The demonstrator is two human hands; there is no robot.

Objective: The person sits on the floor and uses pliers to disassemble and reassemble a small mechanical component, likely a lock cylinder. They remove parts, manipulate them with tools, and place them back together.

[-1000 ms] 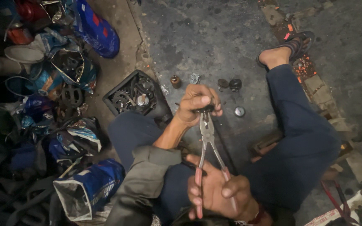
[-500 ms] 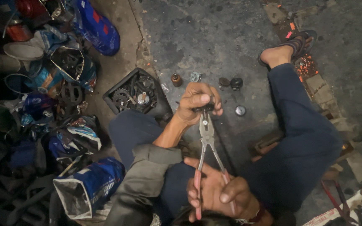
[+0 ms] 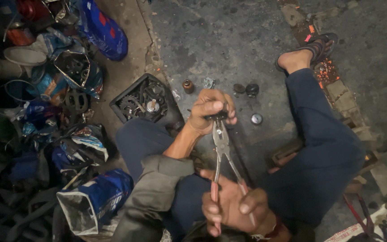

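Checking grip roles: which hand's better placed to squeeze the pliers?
Right: the right hand wraps the pliers handles; the left hand is up at their nose, closed around a small dark part.

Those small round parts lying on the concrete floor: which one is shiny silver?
The silver round cap, lying alone right of the left hand. The two dark round pieces sit together farther up, and the brown cylinder stands left.
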